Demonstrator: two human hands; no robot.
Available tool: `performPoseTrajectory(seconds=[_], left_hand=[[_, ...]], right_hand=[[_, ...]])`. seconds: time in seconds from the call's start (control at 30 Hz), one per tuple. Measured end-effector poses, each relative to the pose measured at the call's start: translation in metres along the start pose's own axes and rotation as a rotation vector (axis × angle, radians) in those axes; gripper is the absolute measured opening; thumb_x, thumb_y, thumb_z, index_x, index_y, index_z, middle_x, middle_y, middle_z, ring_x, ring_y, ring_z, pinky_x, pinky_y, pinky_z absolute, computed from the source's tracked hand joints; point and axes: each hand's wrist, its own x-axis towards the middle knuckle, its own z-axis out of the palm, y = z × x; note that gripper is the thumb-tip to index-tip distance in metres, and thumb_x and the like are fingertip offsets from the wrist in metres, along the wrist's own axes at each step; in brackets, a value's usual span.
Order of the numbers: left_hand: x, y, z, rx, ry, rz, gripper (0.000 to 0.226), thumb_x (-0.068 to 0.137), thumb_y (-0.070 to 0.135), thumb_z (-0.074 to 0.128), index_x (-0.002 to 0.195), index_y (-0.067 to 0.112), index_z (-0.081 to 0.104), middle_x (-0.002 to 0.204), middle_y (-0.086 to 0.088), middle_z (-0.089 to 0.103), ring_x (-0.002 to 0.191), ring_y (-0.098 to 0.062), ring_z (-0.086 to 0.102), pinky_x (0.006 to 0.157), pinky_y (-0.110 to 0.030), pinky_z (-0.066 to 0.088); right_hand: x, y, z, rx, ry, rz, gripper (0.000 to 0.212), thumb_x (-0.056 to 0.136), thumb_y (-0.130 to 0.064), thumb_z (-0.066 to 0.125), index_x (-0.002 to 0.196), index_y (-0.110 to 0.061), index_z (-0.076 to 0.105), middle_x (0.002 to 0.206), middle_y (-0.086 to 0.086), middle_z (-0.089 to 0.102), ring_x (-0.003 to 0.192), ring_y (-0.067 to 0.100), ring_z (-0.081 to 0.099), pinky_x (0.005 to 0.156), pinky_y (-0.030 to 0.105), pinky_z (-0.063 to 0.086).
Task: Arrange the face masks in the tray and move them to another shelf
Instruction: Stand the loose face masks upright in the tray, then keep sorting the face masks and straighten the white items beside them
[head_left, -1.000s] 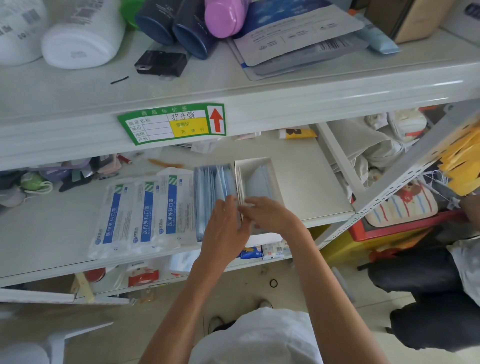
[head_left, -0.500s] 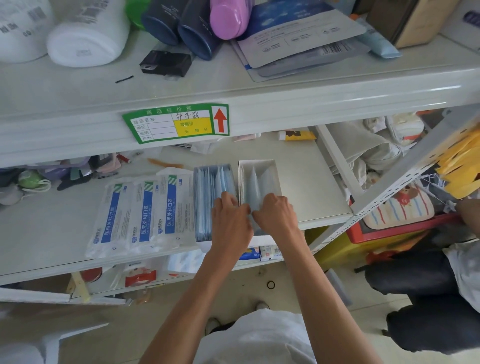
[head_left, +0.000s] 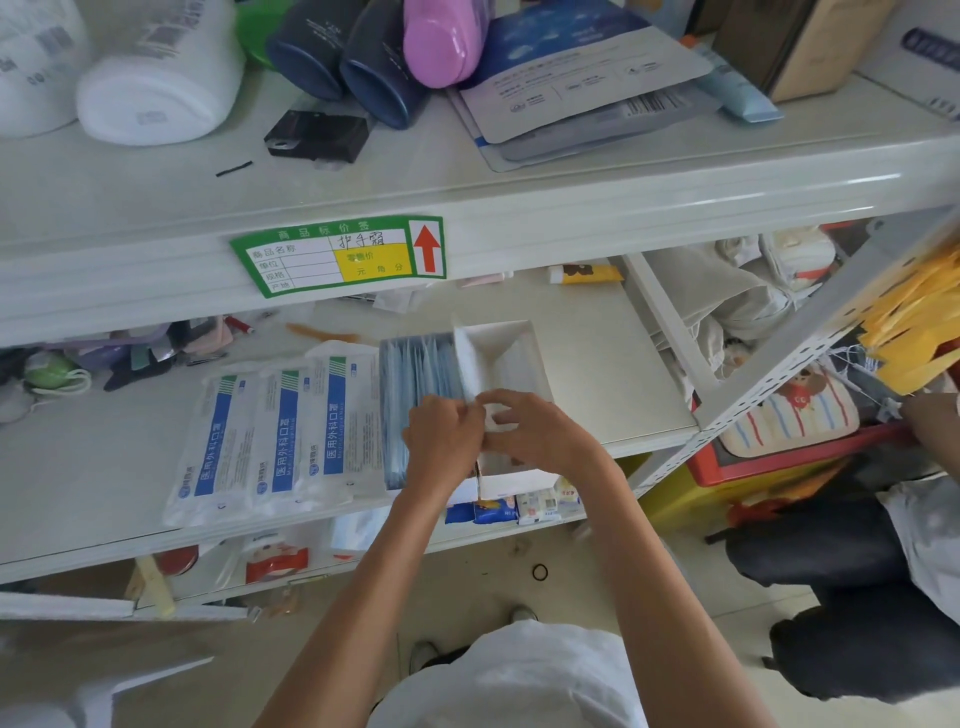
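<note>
A white tray (head_left: 524, 335) sits on the middle shelf (head_left: 613, 374), with pale mask packets lying slanted inside it. A row of blue face masks (head_left: 415, 374) stands on edge just left of the tray. My left hand (head_left: 441, 441) and my right hand (head_left: 540, 434) meet at the tray's near left corner. Both pinch the near end of one pale face mask packet (head_left: 466, 364), which stands on edge along the tray's left wall. Three white-and-blue surgical mask packs (head_left: 280, 431) lie flat further left.
The top shelf (head_left: 363, 187) carries white bottles (head_left: 156, 78), dark tubes, a pink bottle (head_left: 441, 41) and flat packets, with a green price label (head_left: 337, 254) on its edge. Small clutter lines the back left of the middle shelf. Another person crouches at the right (head_left: 857, 571).
My hands have come up from pressing the packets in the tray. They now pinch one pale packet that stands along the tray's left wall.
</note>
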Motion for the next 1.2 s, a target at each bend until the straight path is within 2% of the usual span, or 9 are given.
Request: performPoseTrajectory(seconds=[0.1,0.23,0.4,0.6,0.73,0.83,1.0,1.1,1.2], left_hand=[[0.000,-0.001,-0.010,-0.141,-0.058,-0.004,0.041,0.093,0.022,0.059,0.059,0.001,0.052,0.052,-0.013,0.044,0.051,-0.021,0.047,0.056,-0.030,0.039],[-0.004,-0.002,-0.016,-0.260,-0.092,0.027,0.051,0.093,0.033,0.068,0.054,0.012,0.043,0.042,0.012,0.034,0.042,-0.007,0.035,0.047,-0.013,0.029],[-0.008,-0.006,-0.019,-0.294,-0.112,0.072,0.048,0.096,0.032,0.066,0.055,0.018,0.043,0.042,0.013,0.032,0.043,-0.004,0.031,0.052,-0.022,0.027],[-0.014,-0.006,-0.032,-0.212,0.009,0.104,0.045,0.098,0.028,0.061,0.060,0.021,0.039,0.053,0.009,0.036,0.047,-0.004,0.035,0.054,-0.020,0.028],[-0.021,0.001,-0.040,-0.400,0.028,0.033,0.031,0.101,0.030,0.056,0.087,0.002,0.059,0.082,-0.015,0.064,0.070,-0.015,0.058,0.056,-0.018,0.043],[-0.025,0.003,-0.043,-0.440,0.079,0.030,0.030,0.101,0.030,0.055,0.094,0.002,0.061,0.093,-0.017,0.067,0.071,-0.014,0.056,0.056,-0.018,0.043],[-0.025,-0.012,-0.045,-0.449,0.139,0.022,0.035,0.095,0.039,0.055,0.090,0.006,0.061,0.088,-0.026,0.063,0.068,-0.031,0.057,0.071,-0.060,0.056],[-0.026,-0.015,-0.043,-0.420,0.134,0.036,0.038,0.095,0.041,0.055,0.083,0.005,0.054,0.074,-0.022,0.054,0.063,-0.024,0.049,0.067,-0.056,0.055],[-0.029,-0.013,-0.041,-0.404,0.108,0.065,0.035,0.098,0.031,0.056,0.072,0.010,0.046,0.061,-0.010,0.043,0.055,-0.025,0.042,0.053,-0.041,0.043]], right_hand=[[-0.001,0.003,-0.004,0.149,-0.037,-0.005,0.085,0.058,-0.061,0.084,0.135,-0.052,0.050,0.133,-0.001,0.058,0.110,0.013,0.064,0.092,0.040,0.060],[-0.005,0.006,-0.011,0.277,-0.060,-0.003,0.090,0.069,-0.036,0.092,0.143,-0.047,0.043,0.127,-0.001,0.058,0.108,0.016,0.066,0.085,0.033,0.061],[-0.001,0.014,-0.015,0.311,0.100,0.079,0.052,0.083,-0.004,0.075,0.131,-0.017,0.060,0.105,0.006,0.074,0.095,0.023,0.073,0.087,0.039,0.062],[-0.006,0.012,-0.023,0.037,0.265,0.144,0.045,0.093,-0.015,0.059,0.138,-0.016,0.056,0.121,0.003,0.069,0.098,0.021,0.067,0.077,0.025,0.054],[-0.009,0.000,-0.024,-0.044,0.488,-0.013,0.034,0.099,-0.020,0.058,0.132,-0.015,0.062,0.124,0.002,0.068,0.107,0.017,0.065,0.084,0.017,0.048],[-0.006,0.001,-0.024,-0.023,0.414,0.076,0.035,0.097,-0.022,0.063,0.131,-0.015,0.063,0.122,0.004,0.070,0.101,0.017,0.066,0.082,0.021,0.049],[0.000,0.009,-0.001,-0.153,0.483,0.103,0.039,0.093,-0.016,0.068,0.131,-0.011,0.060,0.121,0.009,0.069,0.098,0.023,0.069,0.081,0.030,0.059],[0.002,0.006,0.001,-0.271,0.752,0.090,0.028,0.086,-0.012,0.074,0.112,-0.013,0.063,0.100,0.006,0.071,0.079,0.021,0.066,0.065,0.029,0.054],[0.004,0.005,0.002,-0.376,0.758,0.228,0.047,0.078,-0.016,0.083,0.111,-0.013,0.049,0.098,0.006,0.055,0.075,0.021,0.054,0.060,0.030,0.041]])
